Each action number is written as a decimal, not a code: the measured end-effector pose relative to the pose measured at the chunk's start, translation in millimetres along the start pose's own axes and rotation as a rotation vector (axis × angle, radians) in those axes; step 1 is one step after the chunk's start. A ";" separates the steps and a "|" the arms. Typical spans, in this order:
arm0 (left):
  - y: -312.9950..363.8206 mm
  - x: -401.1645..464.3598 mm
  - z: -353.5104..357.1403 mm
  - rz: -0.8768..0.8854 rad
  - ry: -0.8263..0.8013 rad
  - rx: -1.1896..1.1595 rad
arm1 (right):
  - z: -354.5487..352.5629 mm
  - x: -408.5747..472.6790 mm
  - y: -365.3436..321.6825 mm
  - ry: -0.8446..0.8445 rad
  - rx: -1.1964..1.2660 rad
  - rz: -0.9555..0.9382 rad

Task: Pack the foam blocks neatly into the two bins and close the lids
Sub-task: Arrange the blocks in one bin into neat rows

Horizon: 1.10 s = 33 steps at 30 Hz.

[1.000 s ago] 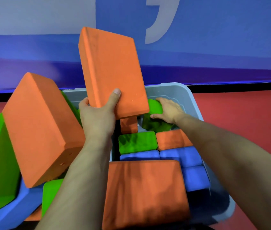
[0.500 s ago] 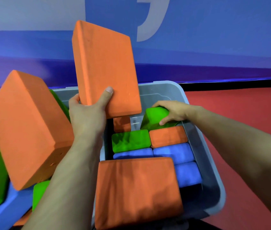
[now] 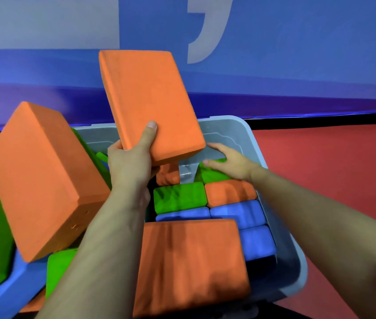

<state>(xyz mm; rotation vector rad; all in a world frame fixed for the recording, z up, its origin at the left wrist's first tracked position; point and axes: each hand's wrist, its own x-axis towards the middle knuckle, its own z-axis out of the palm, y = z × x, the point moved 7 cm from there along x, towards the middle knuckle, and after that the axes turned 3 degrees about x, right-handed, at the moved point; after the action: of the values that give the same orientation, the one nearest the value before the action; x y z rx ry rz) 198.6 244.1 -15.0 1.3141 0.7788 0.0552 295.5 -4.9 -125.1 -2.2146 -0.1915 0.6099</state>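
One orange block sits pinched by left-hand fingers.

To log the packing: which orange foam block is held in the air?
The flat orange block that the left hand grips by its lower edge; the other orange blocks lie unheld.

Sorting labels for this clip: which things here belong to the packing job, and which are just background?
Job:
left hand gripping raised orange block
right hand on green block
grey bin
packed blocks
loose blocks

Background:
blue wall
red floor
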 end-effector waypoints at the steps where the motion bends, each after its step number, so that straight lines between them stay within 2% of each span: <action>1: -2.3 -2.8 4.2 -0.030 -0.011 -0.023 | 0.8 -10.1 -15.2 0.049 0.262 -0.010; 4: -6.3 -10.6 16.3 -0.133 -0.063 -0.157 | 14.4 -40.2 -54.9 -0.013 0.895 0.024; 6: -6.3 -14.6 23.1 -0.183 -0.104 -0.249 | 20.0 -58.0 -75.4 -0.071 1.111 0.046; 10: -10.1 -23.9 33.1 -0.204 -0.166 -0.255 | 20.7 -78.3 -109.4 0.000 1.140 0.036; 16: -23.2 -37.3 45.4 -0.199 -0.231 -0.139 | 20.1 -95.7 -133.4 0.282 1.329 0.022; 19: -21.0 -42.2 51.0 -0.163 -0.287 -0.066 | 16.2 -101.8 -130.7 0.446 1.341 0.012; 23: -5.1 -37.4 43.8 0.016 -0.208 0.142 | -20.7 -111.0 -126.0 0.712 1.101 -0.110; 25: 2.7 -32.5 35.8 0.097 -0.141 0.236 | -47.3 -112.4 -123.7 0.773 0.901 -0.166; 27: 4.6 -29.9 31.2 0.096 -0.117 0.257 | -72.1 -107.1 -123.5 0.733 0.567 -0.199; 30: 4.2 -28.5 26.7 0.074 -0.114 0.260 | -93.5 -89.1 -127.3 0.564 0.017 -0.214; 33: 6.6 -30.3 27.0 0.084 -0.129 0.266 | -102.7 -67.0 -130.5 0.411 -0.308 -0.244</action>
<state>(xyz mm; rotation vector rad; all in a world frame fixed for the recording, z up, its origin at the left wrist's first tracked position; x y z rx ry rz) 193.0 209.5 6.5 1.5856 0.6354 -0.0684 295.3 -10.5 53.9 -2.5056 -0.3525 -0.0167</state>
